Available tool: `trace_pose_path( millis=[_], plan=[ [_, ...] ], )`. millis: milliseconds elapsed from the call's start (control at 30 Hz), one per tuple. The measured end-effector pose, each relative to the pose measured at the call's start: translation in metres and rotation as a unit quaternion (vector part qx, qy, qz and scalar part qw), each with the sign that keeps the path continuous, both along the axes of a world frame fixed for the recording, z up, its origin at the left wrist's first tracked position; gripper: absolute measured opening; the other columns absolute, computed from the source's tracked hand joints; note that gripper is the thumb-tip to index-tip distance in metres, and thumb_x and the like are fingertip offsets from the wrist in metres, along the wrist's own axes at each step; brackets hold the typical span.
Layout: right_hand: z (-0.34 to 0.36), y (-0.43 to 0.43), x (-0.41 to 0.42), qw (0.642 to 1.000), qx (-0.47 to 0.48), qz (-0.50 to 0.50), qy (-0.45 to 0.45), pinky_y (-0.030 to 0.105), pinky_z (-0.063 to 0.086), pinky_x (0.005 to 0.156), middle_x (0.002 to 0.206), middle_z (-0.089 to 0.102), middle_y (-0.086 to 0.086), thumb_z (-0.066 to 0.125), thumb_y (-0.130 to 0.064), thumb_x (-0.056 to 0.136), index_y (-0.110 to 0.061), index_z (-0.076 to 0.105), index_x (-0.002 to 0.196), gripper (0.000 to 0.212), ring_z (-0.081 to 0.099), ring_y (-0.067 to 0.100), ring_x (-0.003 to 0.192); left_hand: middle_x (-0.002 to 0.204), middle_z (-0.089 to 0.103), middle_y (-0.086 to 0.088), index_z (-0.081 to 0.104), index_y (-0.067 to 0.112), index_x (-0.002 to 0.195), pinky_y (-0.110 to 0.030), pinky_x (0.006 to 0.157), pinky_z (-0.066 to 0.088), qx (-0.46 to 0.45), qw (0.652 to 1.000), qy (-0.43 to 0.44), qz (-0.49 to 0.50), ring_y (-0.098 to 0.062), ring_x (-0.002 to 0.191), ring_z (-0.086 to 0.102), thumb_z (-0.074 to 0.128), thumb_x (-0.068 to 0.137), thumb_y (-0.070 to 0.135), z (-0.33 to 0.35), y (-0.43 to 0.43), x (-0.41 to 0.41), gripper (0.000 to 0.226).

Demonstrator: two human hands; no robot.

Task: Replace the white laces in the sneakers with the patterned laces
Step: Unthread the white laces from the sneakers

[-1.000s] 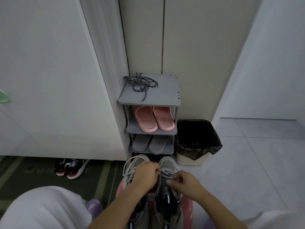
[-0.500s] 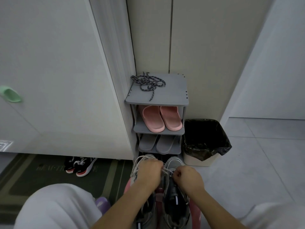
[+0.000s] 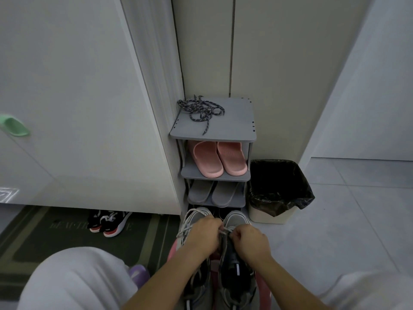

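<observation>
Two grey sneakers stand side by side on a pink stool (image 3: 173, 249) in front of me, toes pointing away. The left sneaker (image 3: 192, 220) has loose white lace looping over its toe. Over the right sneaker (image 3: 235, 219), my left hand (image 3: 204, 237) and my right hand (image 3: 251, 242) each pinch the white lace (image 3: 224, 231) near the top eyelets. The dark patterned laces (image 3: 202, 109) lie in a tangled heap on the top of the grey shoe rack (image 3: 232, 128).
The rack holds pink slippers (image 3: 218, 158) and grey slippers (image 3: 212, 192) on lower shelves. A bin with a black liner (image 3: 278, 189) stands right of the rack. Black-and-red shoes (image 3: 108, 222) sit on a dark mat (image 3: 44, 238) at left. Grey tile floor extends right.
The view has shifted, so the scene sits further right and lower. Both hands stay on the right sneaker's lace and have drawn closer together.
</observation>
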State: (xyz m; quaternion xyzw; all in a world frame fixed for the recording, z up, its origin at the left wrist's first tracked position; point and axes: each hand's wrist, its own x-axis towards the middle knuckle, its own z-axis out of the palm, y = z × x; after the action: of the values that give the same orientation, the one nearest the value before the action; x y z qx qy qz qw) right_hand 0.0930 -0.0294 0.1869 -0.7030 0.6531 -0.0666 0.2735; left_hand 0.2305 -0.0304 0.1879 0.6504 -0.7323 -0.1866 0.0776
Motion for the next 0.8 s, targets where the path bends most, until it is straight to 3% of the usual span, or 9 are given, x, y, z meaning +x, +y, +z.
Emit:
trace_pose_path(
  millis=[100,200,367,567,733,800],
  plan=[
    [0.0026,0.0001,0.0006,1.000,0.006,-0.001,0.004,0.030,0.036,0.079,0.083,0.058,-0.001,0.044,-0.030,0.094,-0.025,0.043,0.065,0.030,0.060,0.021,0.094,0.110,0.054,-0.009,0.065,0.012,0.109,-0.035,0.088,0.044,0.004,0.999,-0.022,-0.026,-0.025,0.103,0.054,0.044,0.092,0.014,0.0004,-0.0008,-0.0003,0.027],
    [0.0037,0.0002,0.0001,1.000,0.016,0.001,0.010,0.031,0.037,0.084,0.070,0.043,-0.007,0.043,-0.030,0.094,-0.027,0.034,0.058,0.037,0.059,0.020,0.095,0.107,0.053,-0.010,0.064,0.009,0.108,-0.035,0.086,0.043,0.003,0.998,-0.044,-0.043,-0.026,0.101,0.052,0.045,0.091,0.014,0.0027,-0.0022,-0.0013,0.026],
    [0.0030,0.0010,0.0005,0.999,0.002,0.015,0.035,0.031,0.031,0.081,0.066,0.038,-0.008,0.040,-0.029,0.095,-0.026,0.032,0.059,0.037,0.054,0.019,0.084,0.107,0.051,-0.010,0.063,0.007,0.106,-0.034,0.085,0.041,0.012,0.997,-0.060,-0.042,-0.026,0.102,0.051,0.045,0.090,0.012,0.0039,-0.0062,-0.0034,0.024],
    [0.0048,0.0046,0.0030,0.993,-0.051,0.064,0.084,0.032,0.025,0.077,0.106,0.060,0.000,0.036,-0.026,0.096,-0.027,0.028,0.063,0.034,0.058,0.020,0.101,0.111,0.052,-0.009,0.061,0.008,0.106,-0.033,0.086,0.041,0.025,0.998,-0.052,-0.006,-0.024,0.105,0.050,0.043,0.091,0.013,0.0019,-0.0055,-0.0084,0.024],
    [0.0030,0.0049,0.0043,0.990,-0.062,0.076,0.097,0.032,0.022,0.076,0.111,0.060,0.000,0.036,-0.024,0.096,-0.028,0.041,0.082,0.015,0.057,0.020,0.104,0.114,0.053,-0.009,0.060,0.007,0.104,-0.034,0.089,0.043,0.033,0.998,-0.037,0.025,-0.024,0.106,0.050,0.043,0.088,0.006,-0.0014,-0.0049,-0.0080,0.023],
    [0.0025,0.0046,0.0050,0.991,-0.059,0.078,0.093,0.031,0.023,0.075,0.107,0.060,-0.001,0.036,-0.024,0.096,-0.027,0.041,0.078,0.019,0.057,0.020,0.102,0.114,0.053,-0.009,0.061,0.007,0.104,-0.034,0.090,0.042,0.029,0.998,-0.039,0.029,-0.024,0.108,0.050,0.043,0.087,0.005,0.0004,-0.0048,-0.0062,0.025]
  ],
)
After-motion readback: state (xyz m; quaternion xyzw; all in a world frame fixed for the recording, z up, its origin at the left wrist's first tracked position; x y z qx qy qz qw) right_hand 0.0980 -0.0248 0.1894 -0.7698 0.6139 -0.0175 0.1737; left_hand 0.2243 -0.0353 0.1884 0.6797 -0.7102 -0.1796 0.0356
